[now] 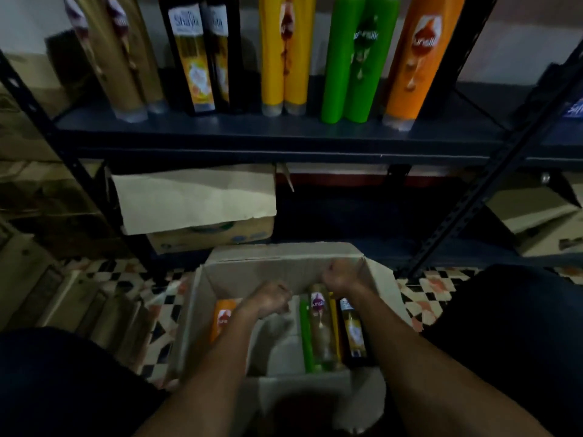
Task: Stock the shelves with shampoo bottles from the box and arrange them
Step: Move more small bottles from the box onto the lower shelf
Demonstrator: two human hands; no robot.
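Hands in box [277,269]
L hand [271,299] clenched, nothing seen in it; R hand [342,277] curled at gold bottle [321,335] end, grip unclear

Left hand [271,299], right hand [342,277]: fingers [281,291] curled.

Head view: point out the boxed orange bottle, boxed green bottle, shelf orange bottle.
Boxed orange bottle [222,320], head view, label.
Boxed green bottle [306,339], head view, mid-body.
Shelf orange bottle [421,59], head view, front mid-body.
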